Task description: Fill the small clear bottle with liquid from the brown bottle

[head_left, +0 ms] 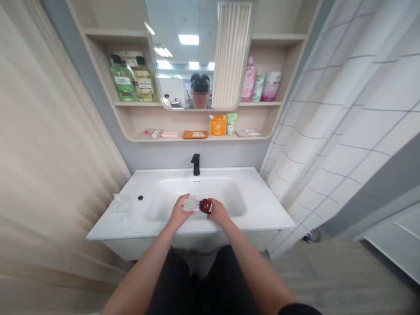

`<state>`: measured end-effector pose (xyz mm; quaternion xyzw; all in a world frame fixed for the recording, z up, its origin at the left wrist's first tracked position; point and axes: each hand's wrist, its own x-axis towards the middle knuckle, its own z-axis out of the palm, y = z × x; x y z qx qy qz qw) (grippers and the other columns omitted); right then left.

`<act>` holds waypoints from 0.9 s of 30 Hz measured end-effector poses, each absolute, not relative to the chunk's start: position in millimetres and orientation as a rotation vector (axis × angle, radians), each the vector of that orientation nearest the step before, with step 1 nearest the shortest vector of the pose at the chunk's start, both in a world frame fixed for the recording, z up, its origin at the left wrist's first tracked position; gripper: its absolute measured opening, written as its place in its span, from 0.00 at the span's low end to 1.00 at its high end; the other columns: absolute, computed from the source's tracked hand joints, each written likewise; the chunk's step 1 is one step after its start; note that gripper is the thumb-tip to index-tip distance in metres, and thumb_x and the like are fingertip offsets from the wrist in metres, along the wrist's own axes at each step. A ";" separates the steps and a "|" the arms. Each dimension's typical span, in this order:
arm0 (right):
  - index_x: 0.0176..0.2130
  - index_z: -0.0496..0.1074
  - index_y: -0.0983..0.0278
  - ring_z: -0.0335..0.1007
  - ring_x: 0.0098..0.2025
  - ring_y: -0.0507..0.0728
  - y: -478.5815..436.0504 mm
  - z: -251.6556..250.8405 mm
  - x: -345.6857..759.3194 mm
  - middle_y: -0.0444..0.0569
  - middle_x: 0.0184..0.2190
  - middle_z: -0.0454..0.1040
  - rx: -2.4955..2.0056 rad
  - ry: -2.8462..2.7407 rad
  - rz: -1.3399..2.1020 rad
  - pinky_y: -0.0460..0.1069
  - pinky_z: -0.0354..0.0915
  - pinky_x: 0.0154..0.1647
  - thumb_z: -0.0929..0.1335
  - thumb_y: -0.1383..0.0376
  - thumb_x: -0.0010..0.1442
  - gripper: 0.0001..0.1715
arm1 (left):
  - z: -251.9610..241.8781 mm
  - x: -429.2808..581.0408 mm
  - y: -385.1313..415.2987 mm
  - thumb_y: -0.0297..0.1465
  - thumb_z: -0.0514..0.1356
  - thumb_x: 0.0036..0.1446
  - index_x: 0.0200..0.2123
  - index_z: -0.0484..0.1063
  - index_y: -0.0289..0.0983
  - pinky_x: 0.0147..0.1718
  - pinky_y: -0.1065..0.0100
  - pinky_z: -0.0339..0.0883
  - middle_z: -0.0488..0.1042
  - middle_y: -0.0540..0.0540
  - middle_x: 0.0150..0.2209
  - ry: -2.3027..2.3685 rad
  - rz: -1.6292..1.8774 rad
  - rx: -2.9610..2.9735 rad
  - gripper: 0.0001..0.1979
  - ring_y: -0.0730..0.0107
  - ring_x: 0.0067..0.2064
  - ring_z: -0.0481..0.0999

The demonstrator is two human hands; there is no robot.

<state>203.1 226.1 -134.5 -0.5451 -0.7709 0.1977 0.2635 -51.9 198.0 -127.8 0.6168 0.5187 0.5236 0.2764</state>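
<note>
Over the white sink (234, 199), my left hand (178, 213) grips a small clear, squarish bottle (189, 204), with the fingers above and the thumb below it. Its narrow end points right. My right hand (219, 213) is wrapped around an amber-brown bottle (205, 205) with a pale label, tilted so that its end faces the clear bottle. The two bottle ends are very close together; whether they touch I cannot tell. What is inside the clear bottle is too small to make out.
A black faucet (196, 165) stands behind the basin. On the left counter lie a black round piece (140, 197) and a crumpled clear plastic bag (120, 202). Above hangs a shelf unit (197, 139) with bottles, a pink soap bar (170, 134), an orange pouch (218, 125) and a mirror (183, 57).
</note>
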 end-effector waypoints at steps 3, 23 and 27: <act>0.66 0.71 0.63 0.77 0.59 0.69 226.3 -132.1 203.1 0.58 0.59 0.80 -1.466 -2.099 0.542 0.57 0.70 0.60 0.78 0.73 0.44 0.50 | -125.8 -51.7 198.1 0.27 0.76 0.44 0.64 0.76 0.43 0.61 0.48 0.73 0.75 0.40 0.63 1.377 1.411 1.674 0.41 0.46 0.65 0.76; 0.65 0.71 0.60 0.77 0.58 0.68 222.5 -126.7 205.1 0.56 0.59 0.80 -1.491 -2.040 0.555 0.57 0.69 0.59 0.80 0.72 0.46 0.49 | -85.0 -56.0 206.8 0.23 0.76 0.44 0.64 0.77 0.42 0.64 0.45 0.73 0.76 0.41 0.62 1.412 1.222 1.939 0.41 0.49 0.62 0.79; 0.65 0.72 0.60 0.77 0.57 0.68 223.2 -127.8 205.9 0.56 0.58 0.80 -1.483 -2.025 0.568 0.57 0.69 0.59 0.80 0.71 0.46 0.48 | -81.5 -56.4 209.4 0.24 0.76 0.44 0.65 0.76 0.42 0.65 0.46 0.73 0.76 0.41 0.62 1.421 1.175 1.961 0.42 0.49 0.63 0.78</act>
